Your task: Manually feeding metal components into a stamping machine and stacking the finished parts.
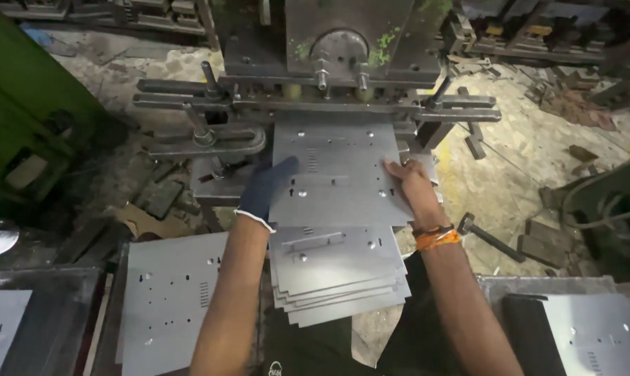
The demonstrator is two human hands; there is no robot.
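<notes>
Landmark: press machine [343,63], dark steel, flecks of green paint, at top centre.

Punched grey metal sheet [336,174] lies flat just below the press, far edge under the press head. Left hand [268,188], in a dark blue glove, fingers spread flat on the sheet's left edge. Right hand [412,189], bare, orange band at the wrist, grips the sheet's right edge, fingers curled over it. The hands sit well apart, one at each side.

Below the sheet, nearer the person: fanned stack of like sheets [339,278]. Left of that stack, another sheet pile [169,292]. Lower right of the press, more sheets [597,334]. Littered floor [524,153] to the press's right.
</notes>
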